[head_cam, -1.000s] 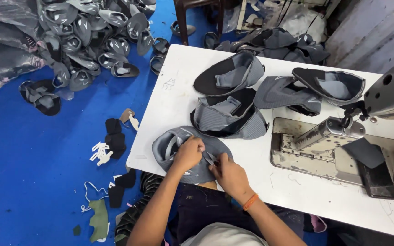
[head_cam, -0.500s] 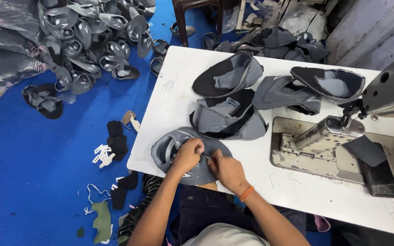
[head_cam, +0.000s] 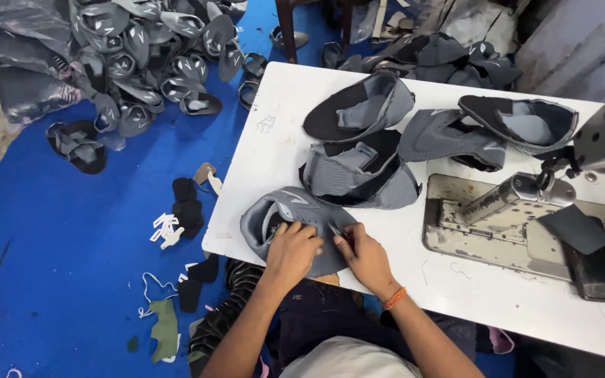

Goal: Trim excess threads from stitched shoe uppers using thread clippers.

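Note:
A grey shoe upper (head_cam: 274,213) lies at the near edge of the white table (head_cam: 281,105). My left hand (head_cam: 292,250) presses down on it and grips its fabric. My right hand (head_cam: 365,255), with an orange band at the wrist, pinches a small metal tool (head_cam: 335,231) whose tip touches the upper between my two hands. Both hands sit close together over the piece.
Several grey and black shoe uppers (head_cam: 362,164) are stacked mid-table, more at the far edge (head_cam: 512,122). A sewing machine (head_cam: 526,192) with its metal plate stands at the right. A large heap of uppers (head_cam: 148,56) and scraps (head_cam: 187,206) lie on the blue floor at left.
My hands have stayed on the grey upper, shifting slightly; the right hand has moved a little along the piece with the tool. The view has drifted slightly.

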